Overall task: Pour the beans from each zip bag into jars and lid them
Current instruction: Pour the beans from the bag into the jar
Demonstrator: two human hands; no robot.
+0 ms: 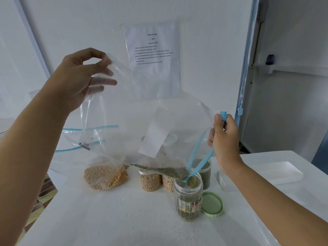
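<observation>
I hold a large clear zip bag (142, 110) tilted over an open jar (188, 199). My left hand (79, 80) pinches the bag's raised bottom corner. My right hand (225, 137) pinches the blue zip end. Green beans (165, 170) lie along the bag's low edge and run out of the mouth into the jar, which is partly filled with green beans. A green lid (212, 204) lies flat to the right of this jar. Behind stand two jars of pale beans (150, 181) and a jar of green beans (205, 172). A bag of yellow kernels (105, 176) lies at the left.
An empty zip bag with a blue strip (74, 139) lies behind at the left. A white foam block (276, 172) rests on the table (124, 219) at the right. A printed sheet (152, 50) is taped to the wall. The table's left edge drops to a patterned floor.
</observation>
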